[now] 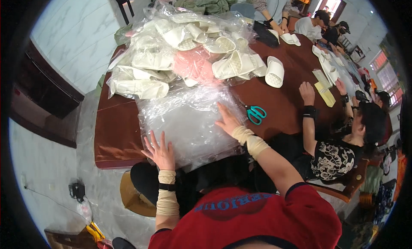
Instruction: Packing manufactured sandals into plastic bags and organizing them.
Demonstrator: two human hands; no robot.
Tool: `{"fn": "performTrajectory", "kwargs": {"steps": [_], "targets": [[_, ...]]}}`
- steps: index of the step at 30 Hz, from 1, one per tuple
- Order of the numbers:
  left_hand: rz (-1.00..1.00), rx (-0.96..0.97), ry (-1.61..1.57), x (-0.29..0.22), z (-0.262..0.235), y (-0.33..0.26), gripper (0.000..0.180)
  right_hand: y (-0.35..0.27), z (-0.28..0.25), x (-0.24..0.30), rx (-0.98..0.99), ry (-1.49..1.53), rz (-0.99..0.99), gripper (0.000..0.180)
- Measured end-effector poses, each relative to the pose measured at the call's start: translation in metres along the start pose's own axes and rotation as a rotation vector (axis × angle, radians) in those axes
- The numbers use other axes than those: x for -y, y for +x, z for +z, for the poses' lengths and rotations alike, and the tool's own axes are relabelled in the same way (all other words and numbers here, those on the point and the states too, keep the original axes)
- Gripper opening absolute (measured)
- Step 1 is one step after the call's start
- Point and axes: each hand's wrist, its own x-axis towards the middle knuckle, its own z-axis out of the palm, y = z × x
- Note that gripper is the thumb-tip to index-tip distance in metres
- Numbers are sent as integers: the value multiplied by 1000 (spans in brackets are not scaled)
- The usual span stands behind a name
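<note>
My left hand (160, 153) is spread at the near left edge of a stack of clear plastic bags (189, 124) on the table. Over the right side of the same bags, my right hand (229, 120) has its fingers extended. Neither hand holds anything. Just beyond the bags rises a heap of white slippers (150, 60), many wrapped in clear plastic, with a pink wrapped bundle (195, 64) in the middle. Teal-handled scissors (256, 114) lie to the right of my right hand. A single white slipper (274, 72) rests on the cloth behind them.
A brown cloth covers the table (116, 137). At the right, a co-worker in a patterned black shirt (332, 159) has hands near a yellow pad (325, 94). Another person's hands (281, 28) are at the far side, beside white slippers. A round stool (135, 197) stands at the near left.
</note>
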Motion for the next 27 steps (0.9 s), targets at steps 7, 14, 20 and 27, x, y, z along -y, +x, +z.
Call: {"fn": "performTrajectory", "kwargs": {"steps": [7,14,20,27], "targets": [[156,208,2,4,54,25,45,71,-55,-14,-154,-40,253,42],[160,203,52,-3,62,25,47,167,-78,-4,-511,-119,392,83],[159,207,40,-3,64,23,46,212,-84,-16,-184,-248,553,49],[195,139,44,7,78,20,45,210,-213,-33,-595,-256,506,17]]}}
